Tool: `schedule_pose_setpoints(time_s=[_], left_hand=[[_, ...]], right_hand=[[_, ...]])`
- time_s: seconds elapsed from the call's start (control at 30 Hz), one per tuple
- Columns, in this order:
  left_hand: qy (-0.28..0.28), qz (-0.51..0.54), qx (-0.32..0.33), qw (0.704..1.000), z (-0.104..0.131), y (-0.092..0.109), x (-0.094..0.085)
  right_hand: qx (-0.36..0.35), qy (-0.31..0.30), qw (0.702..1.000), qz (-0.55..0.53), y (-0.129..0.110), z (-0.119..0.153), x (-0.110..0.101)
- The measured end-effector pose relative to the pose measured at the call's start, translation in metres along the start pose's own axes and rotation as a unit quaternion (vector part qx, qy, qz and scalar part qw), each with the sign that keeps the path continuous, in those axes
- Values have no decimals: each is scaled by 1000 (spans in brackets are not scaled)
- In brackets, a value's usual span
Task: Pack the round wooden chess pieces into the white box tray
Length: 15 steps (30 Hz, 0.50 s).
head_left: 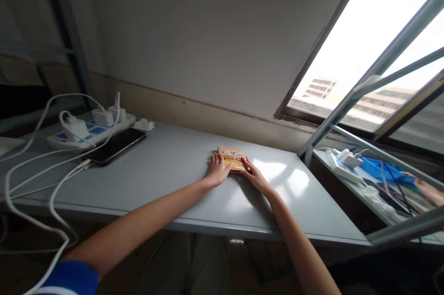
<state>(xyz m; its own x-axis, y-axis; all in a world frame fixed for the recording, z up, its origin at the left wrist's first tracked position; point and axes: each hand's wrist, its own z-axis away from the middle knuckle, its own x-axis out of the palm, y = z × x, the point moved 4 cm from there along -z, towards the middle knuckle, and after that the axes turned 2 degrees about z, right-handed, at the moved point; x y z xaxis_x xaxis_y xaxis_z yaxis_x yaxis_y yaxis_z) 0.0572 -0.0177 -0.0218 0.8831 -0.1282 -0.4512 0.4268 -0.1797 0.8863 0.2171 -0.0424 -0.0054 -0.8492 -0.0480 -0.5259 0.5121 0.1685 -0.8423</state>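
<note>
A small yellow-orange box [233,155] with printed lettering lies on the grey table [180,156], toward its wall side. My left hand [218,170] grips the box at its left end, fingers on the left edge and thumb across the front. At the right end, my right hand [254,175] holds it with the fingertips on its edge. The box sits between both hands, and its underside is hidden.
On the left are a white power strip [93,135] with chargers, a black phone [118,144] and looping white cables. Metal frame bars rise at the right edge. Beyond them, another person's hand [428,189] is near a blue cloth [385,170].
</note>
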Motion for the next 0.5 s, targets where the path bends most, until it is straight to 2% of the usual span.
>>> schedule_pose_setpoints(time_s=[0.13, 0.23, 0.4, 0.5], left_hand=[[-37, -67, 45, 996, -10, 8, -14], [-45, -103, 63, 992, -6, 10, -20], [-40, -115, 74, 990, 4, 8, -21], [-34, -107, 70, 991, 7, 16, -28]], right_hand=[[-6, 27, 999, 35, -4, 2, 4], [-10, 33, 998, 44, -5, 3, 6], [2, 50, 997, 59, -5, 4, 8], [-9, 62, 996, 64, -6, 6, 8]])
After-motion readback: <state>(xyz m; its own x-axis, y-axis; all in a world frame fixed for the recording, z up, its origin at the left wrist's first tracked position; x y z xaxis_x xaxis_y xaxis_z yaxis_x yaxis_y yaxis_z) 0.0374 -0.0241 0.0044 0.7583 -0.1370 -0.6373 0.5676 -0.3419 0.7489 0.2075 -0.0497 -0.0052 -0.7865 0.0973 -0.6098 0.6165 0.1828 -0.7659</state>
